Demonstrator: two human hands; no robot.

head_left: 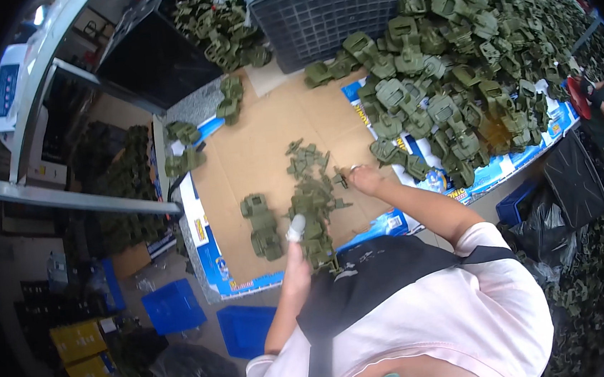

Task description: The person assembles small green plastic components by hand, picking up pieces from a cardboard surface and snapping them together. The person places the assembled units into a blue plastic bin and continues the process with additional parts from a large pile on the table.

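1. Step in hand, as judged: hand work on one moulded body with small loose parts. The body lay near the table's front edge, close to the worker.
2. The left hand appeared to grip the green body, its thumb in a white cover along the left side; most of the fingers were hidden.
3. The right hand was closed in a pinch on a small green piece, just right of the loose parts. Exact shape too small to tell.
4. Next move, as judged: it called for a steady left hold and a fine fingertip grip to turn the piece and bring it to the body. Thin parts could snag on their neighbours.
5. Materials: the body looked like hard olive plastic, mostly matt. The small parts were thin, angular and tangled, spread just beyond it.
6. A separate body lay to the left, long and blocky, apart from the left hand.
7. Surface: flat, creased brown cardboard, with glossy blue printed sheeting showing at its edges.
8. Beyond: a large heap of green bodies, many with rectangular openings, beside a dark ribbed crate.
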